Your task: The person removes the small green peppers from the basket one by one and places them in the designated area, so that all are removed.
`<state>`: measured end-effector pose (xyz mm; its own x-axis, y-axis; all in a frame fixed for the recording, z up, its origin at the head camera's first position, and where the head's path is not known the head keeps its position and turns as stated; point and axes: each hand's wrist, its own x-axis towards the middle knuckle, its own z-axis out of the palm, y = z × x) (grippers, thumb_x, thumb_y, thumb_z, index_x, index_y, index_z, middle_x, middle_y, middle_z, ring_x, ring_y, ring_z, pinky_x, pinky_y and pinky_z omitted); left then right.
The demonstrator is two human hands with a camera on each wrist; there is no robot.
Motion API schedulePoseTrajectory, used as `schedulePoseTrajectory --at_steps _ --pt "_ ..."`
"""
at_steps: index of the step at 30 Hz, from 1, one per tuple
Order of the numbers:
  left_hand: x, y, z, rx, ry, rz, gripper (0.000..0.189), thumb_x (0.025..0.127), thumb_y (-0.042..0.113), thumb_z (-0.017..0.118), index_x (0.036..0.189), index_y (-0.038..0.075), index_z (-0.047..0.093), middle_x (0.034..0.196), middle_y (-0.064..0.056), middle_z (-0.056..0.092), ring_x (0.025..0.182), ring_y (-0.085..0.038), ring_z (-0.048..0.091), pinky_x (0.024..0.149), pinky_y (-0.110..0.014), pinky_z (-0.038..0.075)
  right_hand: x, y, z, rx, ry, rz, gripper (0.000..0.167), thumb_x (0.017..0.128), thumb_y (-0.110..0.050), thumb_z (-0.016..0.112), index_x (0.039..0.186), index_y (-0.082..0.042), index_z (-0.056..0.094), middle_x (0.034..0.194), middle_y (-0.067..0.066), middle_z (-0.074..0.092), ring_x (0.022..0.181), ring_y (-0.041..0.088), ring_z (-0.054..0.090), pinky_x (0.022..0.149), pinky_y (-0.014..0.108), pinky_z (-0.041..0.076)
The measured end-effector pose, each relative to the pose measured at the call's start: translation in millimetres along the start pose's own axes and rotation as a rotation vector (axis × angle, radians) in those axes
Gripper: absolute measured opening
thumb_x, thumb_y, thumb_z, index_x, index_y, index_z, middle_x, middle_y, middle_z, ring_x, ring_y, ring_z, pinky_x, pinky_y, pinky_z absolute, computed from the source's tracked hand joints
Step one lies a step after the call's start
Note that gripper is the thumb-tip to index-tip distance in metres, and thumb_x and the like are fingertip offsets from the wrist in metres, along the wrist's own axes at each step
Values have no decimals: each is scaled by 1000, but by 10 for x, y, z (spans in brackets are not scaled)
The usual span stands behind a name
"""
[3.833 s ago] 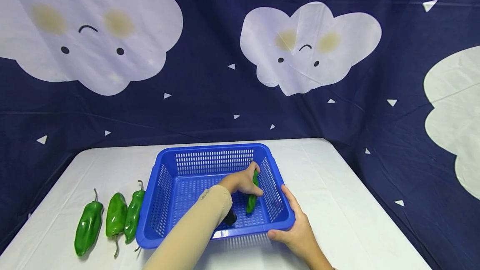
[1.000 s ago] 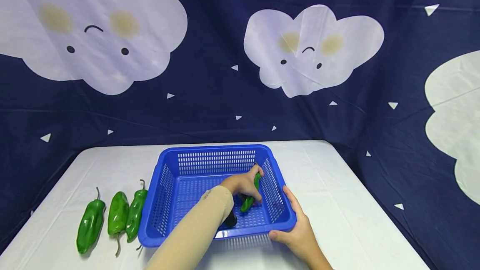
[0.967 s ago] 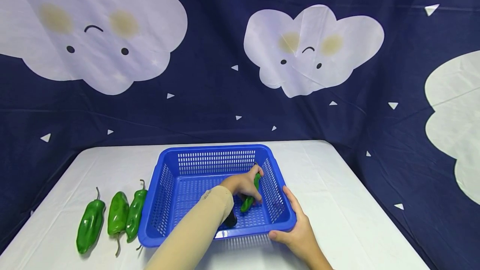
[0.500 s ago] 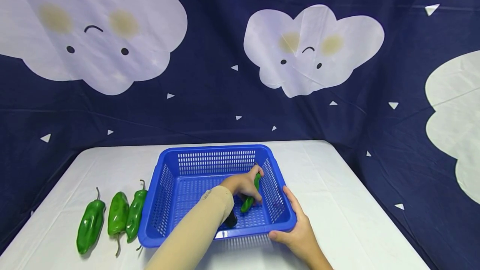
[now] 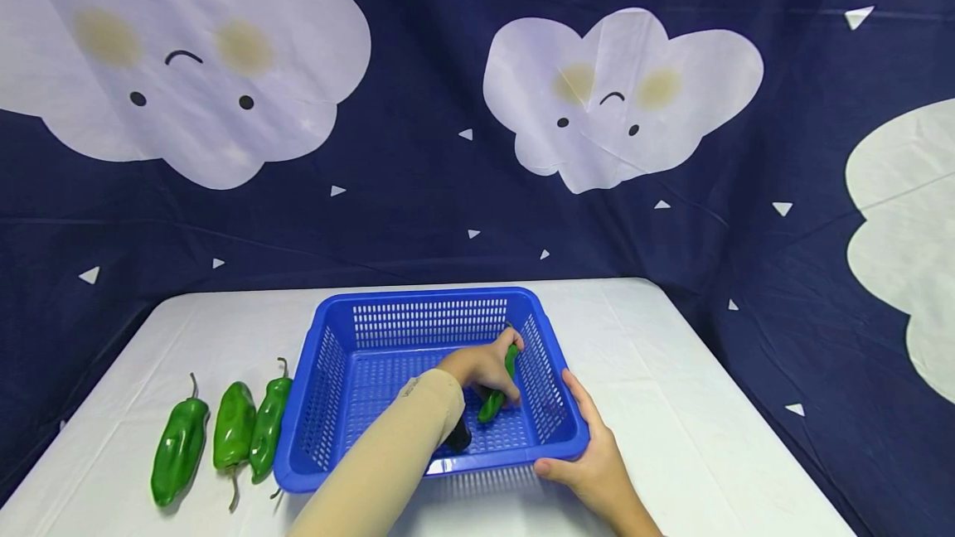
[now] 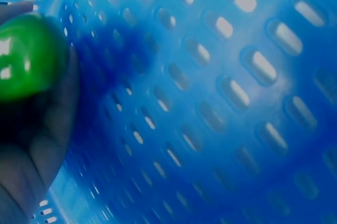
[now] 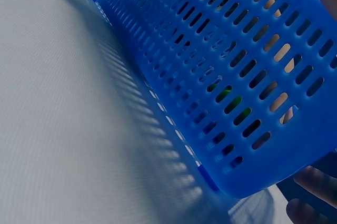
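Observation:
Inside the blue plastic basket (image 5: 418, 298), my left hand (image 5: 488, 367) grips a long green pepper (image 5: 491, 407) near the right wall. The pepper lies slanted, its lower end towards the front; my fingers cover its middle. In the left wrist view, one glossy end of the green pepper (image 6: 31, 58) shows beside my thumb or finger, close to the slotted wall. My right hand (image 5: 593, 458) holds the basket's front right corner from outside, thumb at the front, fingers along the right side. Through the slots in the right wrist view, bits of green pepper (image 7: 233, 104) show.
Three green peppers lie on the white table left of the basket: one far left (image 5: 179, 450), one in the middle (image 5: 235, 425), one near the basket wall (image 5: 270, 429). A thin stem (image 5: 276, 493) pokes out by the basket's front left corner. A dark blue cloth (image 5: 418, 230) hangs behind.
Since the oldest frame, my left hand has turned the pepper slightly, its lower end swinging left so it slants more. Over the last second nothing visibly moves except a slight view shift.

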<state>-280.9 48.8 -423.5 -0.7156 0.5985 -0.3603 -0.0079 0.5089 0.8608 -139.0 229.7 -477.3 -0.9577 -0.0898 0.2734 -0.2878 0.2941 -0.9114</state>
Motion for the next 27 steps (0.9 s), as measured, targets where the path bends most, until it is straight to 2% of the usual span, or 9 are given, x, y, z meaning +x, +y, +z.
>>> schedulePoseTrajectory --at_steps 15,20,27 --pt "-23 22 -25 -1 -14 -9 77 71 -8 80 127 18 35 104 -17 49 69 -25 65 63 -37 59 4 -4 2 33 -11 -2 114 71 -16 90 158 -26 19 157 23 33 128 33 54 96 20 50" --pt "-67 80 -37 -36 14 -10 77 68 -10 80 127 17 37 104 -18 48 68 -29 66 61 -39 59 -1 2 3 29 -7 -7 113 70 -16 90 158 -26 20 157 23 34 126 33 56 96 21 51" --pt "-176 223 -78 -32 35 29 79 67 -11 81 128 15 38 106 -18 47 71 -34 68 56 -34 58 -6 6 -3 32 -17 -15 111 73 -18 89 158 -26 19 156 26 32 124 36 58 94 22 53"
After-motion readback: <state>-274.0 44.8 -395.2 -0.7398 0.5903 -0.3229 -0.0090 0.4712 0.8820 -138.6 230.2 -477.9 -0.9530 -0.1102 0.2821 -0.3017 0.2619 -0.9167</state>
